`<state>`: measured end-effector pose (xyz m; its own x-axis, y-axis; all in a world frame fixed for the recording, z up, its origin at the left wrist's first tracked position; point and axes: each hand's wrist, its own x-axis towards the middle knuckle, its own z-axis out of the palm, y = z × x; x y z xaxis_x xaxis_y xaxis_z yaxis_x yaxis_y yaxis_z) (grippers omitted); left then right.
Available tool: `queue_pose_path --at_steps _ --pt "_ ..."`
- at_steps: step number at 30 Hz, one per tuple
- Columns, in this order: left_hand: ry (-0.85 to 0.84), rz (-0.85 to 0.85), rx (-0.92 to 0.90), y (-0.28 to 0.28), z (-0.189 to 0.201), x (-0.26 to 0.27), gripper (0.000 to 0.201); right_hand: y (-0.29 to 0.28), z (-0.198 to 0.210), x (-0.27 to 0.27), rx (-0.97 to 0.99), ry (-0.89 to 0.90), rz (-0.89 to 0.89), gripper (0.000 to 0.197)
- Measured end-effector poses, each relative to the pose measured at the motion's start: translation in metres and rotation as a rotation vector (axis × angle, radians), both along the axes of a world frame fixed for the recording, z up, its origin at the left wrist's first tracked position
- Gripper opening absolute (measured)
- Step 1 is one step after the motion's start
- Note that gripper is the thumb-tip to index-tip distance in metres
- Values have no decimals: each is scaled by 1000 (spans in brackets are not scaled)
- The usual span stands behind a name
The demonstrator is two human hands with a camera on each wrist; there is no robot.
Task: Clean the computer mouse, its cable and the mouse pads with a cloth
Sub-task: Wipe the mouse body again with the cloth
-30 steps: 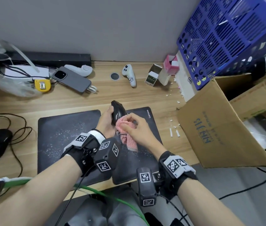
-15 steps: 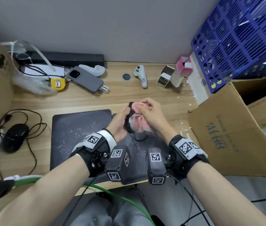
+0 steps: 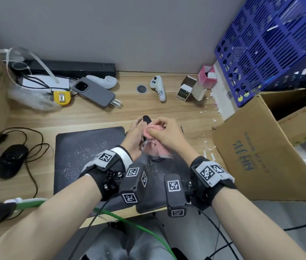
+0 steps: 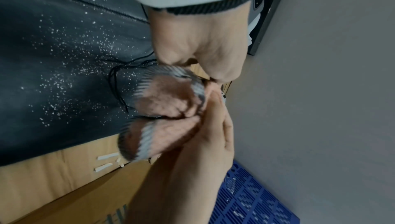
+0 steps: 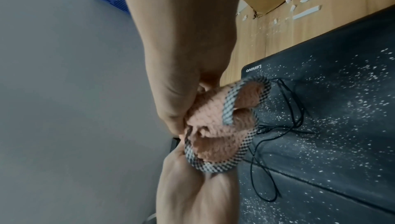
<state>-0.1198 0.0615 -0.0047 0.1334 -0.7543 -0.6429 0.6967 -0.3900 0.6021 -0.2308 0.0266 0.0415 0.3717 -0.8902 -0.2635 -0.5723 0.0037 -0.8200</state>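
My left hand [image 3: 138, 128] grips a black computer mouse [image 3: 146, 119] and holds it upright above the two dark mouse pads. My right hand [image 3: 160, 131] pinches a pink cloth [image 3: 153, 133] with a checked border and presses it against the mouse's right side. The cloth [image 5: 215, 126] hangs bunched below my right hand [image 5: 171, 96], and the cloth [image 4: 169, 102] hides most of the mouse. The thin black cable [image 5: 286, 109] loops down onto the right pad [image 5: 331, 92], marked Lenovo. White specks cover the left pad [image 3: 84, 152].
A second black mouse [image 3: 10, 160] with a coiled cord lies at the left edge. A phone [image 3: 94, 91], a yellow tape measure [image 3: 61, 98] and a white controller [image 3: 158, 87] sit at the back. A cardboard box [image 3: 257, 151] and a blue crate [image 3: 272, 44] stand at the right.
My right hand has slid the cloth from the mouse's lower side up over its top and right side. The left hand keeps the mouse raised.
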Motion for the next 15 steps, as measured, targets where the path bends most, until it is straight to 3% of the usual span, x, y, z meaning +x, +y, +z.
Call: queue_pose_path --at_steps 4,8,11,15 --pt "20 3 3 2 3 3 41 -6 -1 7 -37 -20 -18 8" --pt "46 54 78 -4 -2 8 41 7 -4 5 11 -40 115 6" --pt "151 74 149 -3 0 5 39 11 -1 -2 8 -52 167 18" --pt "258 70 89 -2 10 -3 40 3 2 -18 47 -61 195 27"
